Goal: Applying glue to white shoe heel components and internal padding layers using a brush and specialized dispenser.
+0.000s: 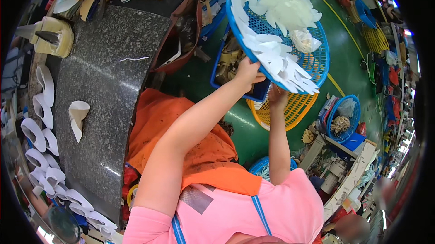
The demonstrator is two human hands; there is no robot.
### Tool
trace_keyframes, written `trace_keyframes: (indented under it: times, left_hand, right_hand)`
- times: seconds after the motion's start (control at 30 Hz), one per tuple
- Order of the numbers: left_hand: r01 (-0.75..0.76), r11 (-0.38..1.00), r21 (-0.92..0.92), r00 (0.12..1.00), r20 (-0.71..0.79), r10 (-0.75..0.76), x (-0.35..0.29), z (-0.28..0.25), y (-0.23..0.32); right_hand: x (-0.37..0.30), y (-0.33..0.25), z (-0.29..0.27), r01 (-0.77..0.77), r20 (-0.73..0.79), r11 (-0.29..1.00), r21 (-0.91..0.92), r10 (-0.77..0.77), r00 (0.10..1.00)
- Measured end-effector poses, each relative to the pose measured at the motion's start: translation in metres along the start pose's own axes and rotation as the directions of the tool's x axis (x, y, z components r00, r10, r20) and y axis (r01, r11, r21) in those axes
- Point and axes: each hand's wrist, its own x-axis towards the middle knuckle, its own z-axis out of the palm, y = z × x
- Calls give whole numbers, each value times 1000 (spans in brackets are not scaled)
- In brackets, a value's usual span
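Observation:
A round blue plastic basket [327, 58] is tilted in front of me, above the floor. My left hand [248, 74] is closed round its near left rim. My right hand [277, 97] is up against the underside of the near rim; its fingers are hidden there. Many thin white curved pieces [272, 52] overlap along the near and left side of the basket. Cream-white pieces [290, 6] fan out over its far side. A whitish bundle [304, 41], seemingly in clear wrapping, lies between them at the right.
A yellow basket [297, 112] and a blue crate of scraps [228, 62] stand below. At left, a dark speckled worktop [108, 58] bears one off-white piece [78, 119]; white loops [43, 130] line its far side. A small blue basket [358, 112] stands at right.

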Motion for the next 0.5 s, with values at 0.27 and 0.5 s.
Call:
trace_keyframes:
  times: [0.27,0.5]
  left_hand:
    - [112,968,223,994,-41,-106,-7,-37,-23]
    - [83,929,362,993,52,-109,-20,-28,-23]
  right_hand:
    - [-21,-73,-7,77,62,994,81,-82,995]
    - [3,-84,-18,-43,86,997,-70,49,995]
